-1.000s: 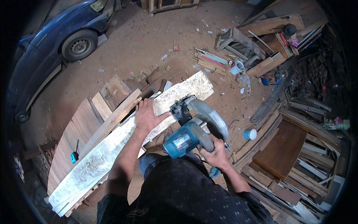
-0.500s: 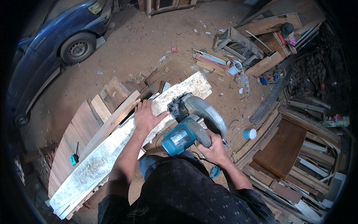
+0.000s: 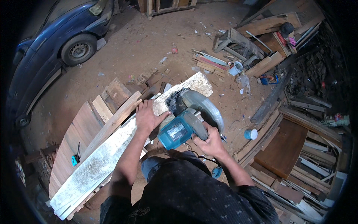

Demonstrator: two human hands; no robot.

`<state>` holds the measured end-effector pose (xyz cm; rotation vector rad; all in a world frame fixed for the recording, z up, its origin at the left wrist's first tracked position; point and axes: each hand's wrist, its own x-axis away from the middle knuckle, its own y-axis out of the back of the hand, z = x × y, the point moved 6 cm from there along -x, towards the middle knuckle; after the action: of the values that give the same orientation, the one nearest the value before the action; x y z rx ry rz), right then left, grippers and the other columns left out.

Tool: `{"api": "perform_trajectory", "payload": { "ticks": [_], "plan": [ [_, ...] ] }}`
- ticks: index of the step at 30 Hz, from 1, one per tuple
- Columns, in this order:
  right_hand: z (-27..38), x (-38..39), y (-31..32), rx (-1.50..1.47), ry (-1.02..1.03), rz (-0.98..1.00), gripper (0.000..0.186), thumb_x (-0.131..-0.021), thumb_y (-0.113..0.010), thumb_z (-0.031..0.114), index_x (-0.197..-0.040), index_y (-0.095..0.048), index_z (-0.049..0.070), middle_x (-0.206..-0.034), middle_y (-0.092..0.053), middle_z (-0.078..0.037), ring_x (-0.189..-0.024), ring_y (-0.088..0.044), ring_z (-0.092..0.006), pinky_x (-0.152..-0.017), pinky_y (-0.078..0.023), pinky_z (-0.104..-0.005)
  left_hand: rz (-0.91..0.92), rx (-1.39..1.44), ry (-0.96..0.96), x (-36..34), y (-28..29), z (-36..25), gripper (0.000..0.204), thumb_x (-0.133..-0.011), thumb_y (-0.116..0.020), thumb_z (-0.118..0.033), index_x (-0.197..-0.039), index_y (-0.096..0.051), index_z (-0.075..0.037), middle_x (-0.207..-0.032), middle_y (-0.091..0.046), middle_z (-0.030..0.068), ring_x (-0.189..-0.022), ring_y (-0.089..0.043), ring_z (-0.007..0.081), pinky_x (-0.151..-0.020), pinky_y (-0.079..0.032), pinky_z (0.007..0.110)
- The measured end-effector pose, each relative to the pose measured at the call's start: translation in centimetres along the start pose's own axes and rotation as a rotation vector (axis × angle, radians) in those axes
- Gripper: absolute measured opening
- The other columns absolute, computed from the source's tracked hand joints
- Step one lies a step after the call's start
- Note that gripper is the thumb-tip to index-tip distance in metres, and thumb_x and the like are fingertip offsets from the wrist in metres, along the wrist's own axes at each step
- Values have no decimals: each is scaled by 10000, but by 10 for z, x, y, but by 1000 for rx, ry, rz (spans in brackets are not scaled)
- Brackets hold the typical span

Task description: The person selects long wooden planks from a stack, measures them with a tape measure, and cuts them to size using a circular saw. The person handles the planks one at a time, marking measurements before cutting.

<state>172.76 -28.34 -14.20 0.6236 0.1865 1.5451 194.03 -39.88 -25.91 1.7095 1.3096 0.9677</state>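
Note:
My right hand (image 3: 211, 140) is wrapped round the rear handle of a teal circular saw (image 3: 176, 130). The saw rests across a long, pale, weathered board (image 3: 98, 161), close to its far right end, and its grey guard curves over the right side. The blade's contact with the wood is hidden beneath the saw's body. My left hand (image 3: 147, 116) lies flat on the board just left of the saw, fingers spread, thumb pointing toward the saw's base. Under and beside the board are other planks (image 3: 76, 136).
A teal tape measure (image 3: 75, 159) lies on the planks at left. Behind stands a blue car (image 3: 48, 44). Offcuts, a white bucket (image 3: 235, 68) and a blue-white can (image 3: 250, 134) sit on the dirt floor at right. Stacked lumber and a brown panel (image 3: 280, 148) fill the right.
The circular saw has shifted slightly left and away from me along with my right hand. My left hand stays pressed on the board.

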Motion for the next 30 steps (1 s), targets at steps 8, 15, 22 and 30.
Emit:
{"api": "perform_trajectory", "payload": {
  "ticks": [8,15,22,30],
  "plan": [
    [10,-15,-5,-14,37,-6,315,-801,-689,128,-1046,-624,-58,-770,-617,-100,-704,-559,-133,-662,-484,-324,-110,54,-69,-2,-6,13,754,-710,-781,-619,-1186,-638,-52,-1091,-632,166,-1113,-591,353,-984,-473,441],
    [13,-32,-12,-15,4,16,356,-794,-677,168,-1060,-636,-65,-726,-642,-166,-630,-602,-179,-636,-497,-348,-59,256,-39,-8,-9,34,560,-787,-778,-470,-1180,-685,-83,-1098,-711,196,-1056,-669,353,-923,-518,424],
    [18,-50,-21,-49,-49,47,379,-790,-681,181,-1086,-639,-52,-719,-641,-173,-633,-613,-200,-646,-500,-364,-9,540,-39,-11,-19,58,362,-940,-635,-388,-1173,-713,-123,-1046,-735,142,-998,-691,349,-881,-531,407],
    [35,-71,-24,-30,17,28,469,-795,-699,192,-1180,-625,-65,-850,-678,-208,-721,-650,-234,-715,-516,-357,269,936,265,-19,-39,82,708,-1039,-374,-549,-1338,-582,58,-1360,-604,215,-1313,-533,299,-1128,-350,367]
  ]
}}
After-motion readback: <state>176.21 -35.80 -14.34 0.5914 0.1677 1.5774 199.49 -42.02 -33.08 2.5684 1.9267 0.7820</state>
